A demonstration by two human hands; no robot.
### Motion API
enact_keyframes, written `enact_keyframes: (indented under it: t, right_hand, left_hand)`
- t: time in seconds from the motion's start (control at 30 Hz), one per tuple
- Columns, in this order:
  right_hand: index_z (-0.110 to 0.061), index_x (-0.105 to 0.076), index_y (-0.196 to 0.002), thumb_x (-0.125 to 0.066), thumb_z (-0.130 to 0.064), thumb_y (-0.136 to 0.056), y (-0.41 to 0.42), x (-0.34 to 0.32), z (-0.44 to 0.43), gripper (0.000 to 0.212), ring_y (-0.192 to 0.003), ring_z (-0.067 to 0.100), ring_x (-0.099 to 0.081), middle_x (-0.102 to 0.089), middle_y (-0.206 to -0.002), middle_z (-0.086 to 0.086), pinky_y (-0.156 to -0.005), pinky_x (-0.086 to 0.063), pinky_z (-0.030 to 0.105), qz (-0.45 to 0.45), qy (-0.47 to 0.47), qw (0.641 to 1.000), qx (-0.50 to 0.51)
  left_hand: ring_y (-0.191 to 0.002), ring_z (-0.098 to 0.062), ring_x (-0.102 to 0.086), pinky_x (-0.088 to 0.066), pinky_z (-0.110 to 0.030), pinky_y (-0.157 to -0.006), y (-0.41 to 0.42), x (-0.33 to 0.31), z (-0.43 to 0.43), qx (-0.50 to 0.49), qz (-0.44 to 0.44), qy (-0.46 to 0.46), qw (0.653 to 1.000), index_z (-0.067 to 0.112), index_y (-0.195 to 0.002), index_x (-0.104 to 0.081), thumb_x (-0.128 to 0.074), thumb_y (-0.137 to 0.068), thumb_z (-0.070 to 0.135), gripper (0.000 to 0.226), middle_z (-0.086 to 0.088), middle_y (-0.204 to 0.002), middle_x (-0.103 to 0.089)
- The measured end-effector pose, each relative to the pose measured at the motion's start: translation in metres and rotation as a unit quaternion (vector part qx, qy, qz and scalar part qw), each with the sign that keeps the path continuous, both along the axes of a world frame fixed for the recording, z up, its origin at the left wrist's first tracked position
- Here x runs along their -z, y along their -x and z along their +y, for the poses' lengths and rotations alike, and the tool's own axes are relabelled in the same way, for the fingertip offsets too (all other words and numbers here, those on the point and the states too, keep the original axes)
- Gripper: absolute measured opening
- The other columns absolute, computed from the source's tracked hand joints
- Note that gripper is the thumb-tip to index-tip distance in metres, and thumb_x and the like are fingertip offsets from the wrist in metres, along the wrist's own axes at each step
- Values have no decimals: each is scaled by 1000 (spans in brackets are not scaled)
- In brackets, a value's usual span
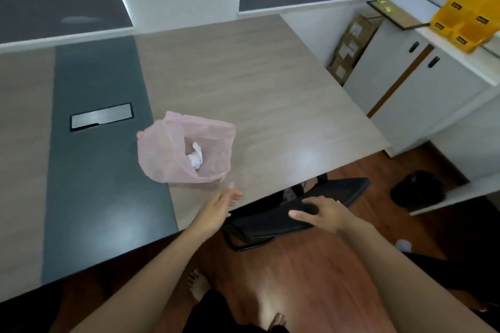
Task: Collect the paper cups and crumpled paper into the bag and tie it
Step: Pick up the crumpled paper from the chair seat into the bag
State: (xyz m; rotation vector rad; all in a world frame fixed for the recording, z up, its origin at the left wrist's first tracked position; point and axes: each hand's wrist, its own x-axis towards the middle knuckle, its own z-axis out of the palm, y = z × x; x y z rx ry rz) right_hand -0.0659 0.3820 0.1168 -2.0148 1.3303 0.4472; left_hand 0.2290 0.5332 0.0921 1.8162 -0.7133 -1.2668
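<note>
Pink bag (162, 159) just beyond left hand (219, 208)

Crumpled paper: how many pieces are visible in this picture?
1. The crumpled paper lies inside the open pink bag on the table. More pieces may be hidden behind the bag's folds.

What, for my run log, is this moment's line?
bag open; crumpled paper inside; left hand open beside bag; right hand grips chair back
</note>
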Motion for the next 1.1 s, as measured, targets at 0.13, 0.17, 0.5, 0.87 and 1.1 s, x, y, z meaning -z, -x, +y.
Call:
enact_keyframes:
  t: [0.13,0.17,0.5,0.87,1.1]
  right_hand:
    - [-42,-33,-168,-57,-90,-86,36,30,18,99,-168,21,-11,-26,-178,-7,-135,10,51,66,63,988,-127]
    - [-43,-32,-168,-62,-74,-93,39,37,21,87,-167,22,-14,-27,-177,-6,-135,9,50,69,98,983,-142]
    - [-43,-54,-155,-48,-21,-107,25,71,10,53,-148,21,-46,-59,-154,-6,-127,-21,47,97,220,962,-133]
    - [-39,-64,-146,-46,-15,-109,33,84,19,48,-123,25,-68,-71,-135,0,-110,-36,45,146,274,929,-200]
    - [-41,-66,-142,-47,-14,-106,80,86,89,50,-119,24,-67,-71,-127,-1,-108,-33,47,146,254,939,-182]
  left_hand:
    - [-126,-3,-62,-43,-24,-110,74,-1,-1,207,-132,20,969,25,-134,-71,-55,-109,54,42,10,-133,-69]
    - [-129,-5,-60,-41,-22,-111,87,2,-1,251,-172,0,953,24,-142,-66,-58,-106,57,50,10,-137,-65]
    - [-143,-18,-55,-39,-36,-117,136,50,8,256,-467,-80,843,31,-162,-47,-57,-104,33,58,6,-163,-53]
    - [-124,-25,-67,-49,-38,-103,151,45,8,307,-535,-177,767,36,-158,-50,-50,-109,59,55,-1,-137,-73]
    - [-128,-26,-66,-56,-39,-103,182,34,75,333,-459,-153,809,35,-159,-51,-56,-106,61,60,-3,-144,-69]
